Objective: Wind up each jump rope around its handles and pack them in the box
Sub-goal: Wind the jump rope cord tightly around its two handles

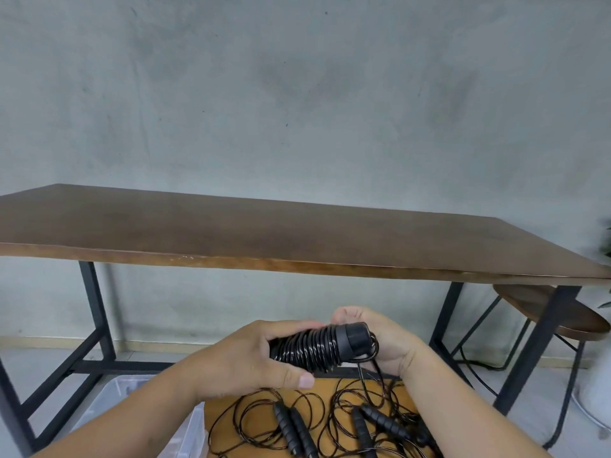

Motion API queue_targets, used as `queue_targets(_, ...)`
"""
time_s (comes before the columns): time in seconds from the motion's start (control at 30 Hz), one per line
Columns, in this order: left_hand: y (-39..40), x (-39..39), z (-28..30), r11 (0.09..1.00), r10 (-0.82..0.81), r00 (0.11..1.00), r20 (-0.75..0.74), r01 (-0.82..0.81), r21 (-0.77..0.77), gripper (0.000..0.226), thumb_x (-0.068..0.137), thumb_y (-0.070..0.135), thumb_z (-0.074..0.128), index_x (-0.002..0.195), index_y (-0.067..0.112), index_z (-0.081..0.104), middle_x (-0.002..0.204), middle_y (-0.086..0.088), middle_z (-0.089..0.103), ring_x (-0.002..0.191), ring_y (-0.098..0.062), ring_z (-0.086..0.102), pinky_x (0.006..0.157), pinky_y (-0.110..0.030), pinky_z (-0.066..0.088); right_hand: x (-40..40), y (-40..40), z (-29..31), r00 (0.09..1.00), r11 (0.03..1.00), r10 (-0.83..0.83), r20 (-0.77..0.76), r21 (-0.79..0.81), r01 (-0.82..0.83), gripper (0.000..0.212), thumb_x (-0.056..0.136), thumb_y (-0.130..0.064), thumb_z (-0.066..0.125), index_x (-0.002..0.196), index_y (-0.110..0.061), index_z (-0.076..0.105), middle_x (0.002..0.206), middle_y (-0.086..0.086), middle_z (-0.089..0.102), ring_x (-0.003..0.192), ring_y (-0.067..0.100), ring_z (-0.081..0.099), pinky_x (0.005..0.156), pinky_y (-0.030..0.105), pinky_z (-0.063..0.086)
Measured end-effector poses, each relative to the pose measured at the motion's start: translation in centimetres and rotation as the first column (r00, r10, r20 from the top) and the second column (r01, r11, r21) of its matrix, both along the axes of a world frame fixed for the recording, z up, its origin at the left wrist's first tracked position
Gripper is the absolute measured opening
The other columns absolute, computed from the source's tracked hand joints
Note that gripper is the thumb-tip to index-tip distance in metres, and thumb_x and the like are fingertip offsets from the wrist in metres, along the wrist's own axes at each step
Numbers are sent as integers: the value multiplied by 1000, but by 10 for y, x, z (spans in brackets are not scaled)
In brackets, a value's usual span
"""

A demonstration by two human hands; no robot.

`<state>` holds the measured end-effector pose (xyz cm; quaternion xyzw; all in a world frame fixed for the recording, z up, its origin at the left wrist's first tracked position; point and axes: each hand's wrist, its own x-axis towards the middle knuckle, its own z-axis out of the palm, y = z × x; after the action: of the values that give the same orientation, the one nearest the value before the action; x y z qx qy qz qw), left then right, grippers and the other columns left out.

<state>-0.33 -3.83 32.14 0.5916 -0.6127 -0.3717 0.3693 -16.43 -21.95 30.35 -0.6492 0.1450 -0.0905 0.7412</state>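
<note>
One rope nearly wound, at least two left loose.
Left hand (251,355) grips the wound bundle (317,347); right hand (380,338) cups its cap end, short tail hanging. Below the bundle: loose ropes (330,421) on an orange surface. Clear box (112,401) lower left of the bundle, mostly hidden by the forearm; contents unreadable.

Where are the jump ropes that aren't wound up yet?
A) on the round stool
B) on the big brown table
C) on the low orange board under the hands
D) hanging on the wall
C: the loose ropes lie tangled on the orange board below both hands, while the left hand and right hand hold the wound rope.
</note>
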Motion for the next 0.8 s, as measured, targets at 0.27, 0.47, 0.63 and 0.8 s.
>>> queue_targets(0.27,-13,-4,-15,981,172,975,-141,-182,-64,62,75,40,84,131,47,57,111,11,69,93,-2,65,80,-20,52,4,18,-16,969,923,-239,66,324,206,12,94,-13,50,98,-5,58,59,-1,44,40,2,33,35,13,28)
queue_targets(0.47,-23,-8,-19,940,292,943,-160,-314,-131,52,79,24,80,122,44,58,93,19,69,76,7,62,66,-12,48,9,31,-15,908,886,-418,22,231,402,14,100,-19,51,93,-8,58,63,-1,46,46,5,29,39,16,25)
queue_targets(0.63,-31,-1,-29,909,358,928,-104,-372,-187,56,77,33,81,126,45,57,101,16,68,92,1,63,77,-17,51,13,41,-10,900,886,-435,35,195,421,19,103,-8,41,101,-6,60,63,-1,45,48,7,26,39,17,21)
queue_targets(0.8,-37,5,-39,884,425,905,-24,-421,-206,62,78,35,81,133,45,54,102,11,67,82,3,62,68,-13,48,16,47,-9,896,893,-443,-31,67,444,19,101,-6,38,93,-8,56,63,-1,43,48,8,27,44,21,22)
